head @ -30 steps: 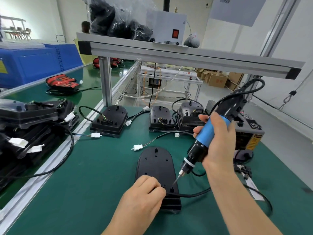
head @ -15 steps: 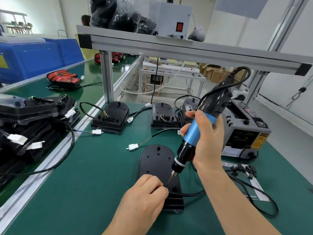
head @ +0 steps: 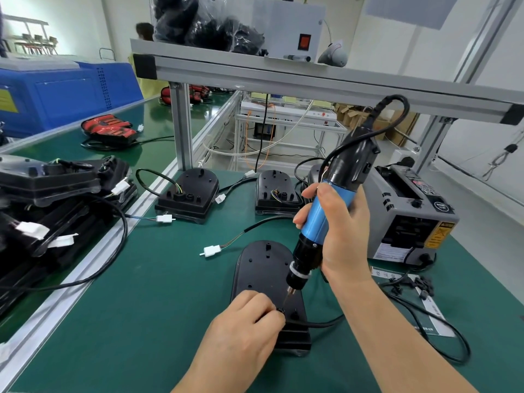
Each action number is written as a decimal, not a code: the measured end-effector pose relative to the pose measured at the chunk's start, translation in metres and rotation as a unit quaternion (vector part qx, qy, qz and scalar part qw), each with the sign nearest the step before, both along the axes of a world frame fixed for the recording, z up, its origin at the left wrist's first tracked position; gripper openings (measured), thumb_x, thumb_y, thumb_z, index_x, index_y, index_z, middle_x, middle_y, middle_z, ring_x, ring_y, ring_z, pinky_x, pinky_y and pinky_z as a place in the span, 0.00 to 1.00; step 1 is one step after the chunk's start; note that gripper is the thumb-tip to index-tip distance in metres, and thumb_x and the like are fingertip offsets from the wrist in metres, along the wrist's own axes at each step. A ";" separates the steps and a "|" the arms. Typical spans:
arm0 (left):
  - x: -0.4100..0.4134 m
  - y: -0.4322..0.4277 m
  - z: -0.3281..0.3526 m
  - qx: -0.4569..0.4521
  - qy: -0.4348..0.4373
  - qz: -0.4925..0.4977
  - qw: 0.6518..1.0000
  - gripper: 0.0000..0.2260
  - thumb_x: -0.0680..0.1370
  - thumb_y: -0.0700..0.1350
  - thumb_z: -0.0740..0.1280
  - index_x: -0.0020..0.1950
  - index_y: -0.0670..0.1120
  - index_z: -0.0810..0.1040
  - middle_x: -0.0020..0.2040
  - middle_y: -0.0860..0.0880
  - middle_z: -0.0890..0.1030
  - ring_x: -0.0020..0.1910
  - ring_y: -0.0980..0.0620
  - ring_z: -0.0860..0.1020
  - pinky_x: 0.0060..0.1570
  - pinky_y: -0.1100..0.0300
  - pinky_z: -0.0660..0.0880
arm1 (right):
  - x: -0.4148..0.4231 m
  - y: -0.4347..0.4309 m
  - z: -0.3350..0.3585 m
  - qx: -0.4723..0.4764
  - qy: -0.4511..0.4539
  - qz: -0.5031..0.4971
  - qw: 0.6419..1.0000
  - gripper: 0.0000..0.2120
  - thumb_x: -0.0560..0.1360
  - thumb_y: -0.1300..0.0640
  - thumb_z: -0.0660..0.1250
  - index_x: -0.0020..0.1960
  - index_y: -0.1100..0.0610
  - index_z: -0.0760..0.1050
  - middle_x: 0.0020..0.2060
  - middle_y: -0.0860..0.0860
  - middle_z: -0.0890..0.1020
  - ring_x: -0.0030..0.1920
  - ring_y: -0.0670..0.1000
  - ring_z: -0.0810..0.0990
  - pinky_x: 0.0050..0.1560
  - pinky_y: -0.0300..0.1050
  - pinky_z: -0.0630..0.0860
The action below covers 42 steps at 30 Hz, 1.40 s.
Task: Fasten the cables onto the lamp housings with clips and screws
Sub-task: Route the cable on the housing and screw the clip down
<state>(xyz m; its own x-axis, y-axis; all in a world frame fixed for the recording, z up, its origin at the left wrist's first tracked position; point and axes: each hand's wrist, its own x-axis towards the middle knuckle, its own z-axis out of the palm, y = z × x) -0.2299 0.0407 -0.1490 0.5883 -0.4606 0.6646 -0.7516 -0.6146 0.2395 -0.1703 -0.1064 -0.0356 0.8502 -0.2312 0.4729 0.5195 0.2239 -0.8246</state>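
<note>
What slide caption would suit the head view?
Right hand holds the blue screwdriver tip-down on the lamp housing; left hand pinches the cable clip.

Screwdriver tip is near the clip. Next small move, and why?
Probably press the screwdriver straight down onto the clip before driving: the right hand grips it tilted, tip at the clip, which the left hand pinches onto the housing over the cable.

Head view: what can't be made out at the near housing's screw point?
- Head view: clip and screw, mostly under the fingers of the left hand; seating unreadable.
- Head view: screwdriver bit tip, too small to show engagement.
- Head view: rear housing, partly behind the right hand and screwdriver.
- Head view: black parts on the right, too small to identify.
</note>
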 end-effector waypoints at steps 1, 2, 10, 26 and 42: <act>0.000 0.000 0.000 0.000 0.001 0.000 1.000 0.06 0.69 0.37 0.73 0.39 0.46 0.79 0.39 0.52 0.77 0.41 0.52 0.76 0.33 0.58 0.78 | 0.000 0.000 0.000 0.002 -0.001 0.000 1.000 0.20 0.68 0.50 0.68 0.52 0.62 0.70 0.38 0.52 0.78 0.27 0.52 0.77 0.29 0.43 0.73; 0.000 0.000 0.000 0.000 0.001 0.000 1.000 0.06 0.69 0.37 0.73 0.39 0.46 0.80 0.39 0.52 0.77 0.41 0.52 0.76 0.33 0.58 0.78 | 0.001 0.001 0.000 0.002 -0.002 -0.001 1.000 0.21 0.68 0.50 0.67 0.53 0.64 0.69 0.37 0.52 0.78 0.26 0.52 0.77 0.29 0.43 0.73; -0.001 0.000 0.001 0.001 0.012 -0.002 1.000 0.07 0.69 0.36 0.74 0.41 0.46 0.80 0.39 0.52 0.77 0.41 0.51 0.76 0.34 0.58 0.78 | -0.002 0.004 0.001 -0.010 -0.021 0.004 1.000 0.17 0.69 0.52 0.66 0.50 0.63 0.68 0.34 0.52 0.76 0.25 0.52 0.75 0.29 0.42 0.73; -0.003 0.000 0.005 0.003 0.020 -0.007 1.000 0.06 0.70 0.35 0.73 0.40 0.45 0.79 0.39 0.51 0.76 0.41 0.50 0.76 0.33 0.56 0.78 | -0.013 0.016 0.005 -0.079 -0.080 0.133 0.985 0.15 0.70 0.54 0.65 0.52 0.62 0.69 0.42 0.50 0.80 0.26 0.52 0.77 0.31 0.42 0.74; -0.004 -0.001 0.006 -0.005 0.025 0.001 1.000 0.05 0.71 0.36 0.71 0.39 0.44 0.79 0.39 0.51 0.76 0.40 0.49 0.76 0.33 0.56 0.77 | -0.011 0.018 0.003 -0.083 -0.087 0.135 0.984 0.13 0.70 0.56 0.64 0.50 0.63 0.69 0.37 0.52 0.79 0.25 0.52 0.76 0.32 0.42 0.73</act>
<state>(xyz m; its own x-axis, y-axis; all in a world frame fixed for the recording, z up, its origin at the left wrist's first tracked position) -0.2339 0.0399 -0.1434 0.6224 -0.4521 0.6389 -0.7368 -0.6138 0.2835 -0.1818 -0.0881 -0.0328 0.7732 0.0847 0.6285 0.5960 0.2419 -0.7657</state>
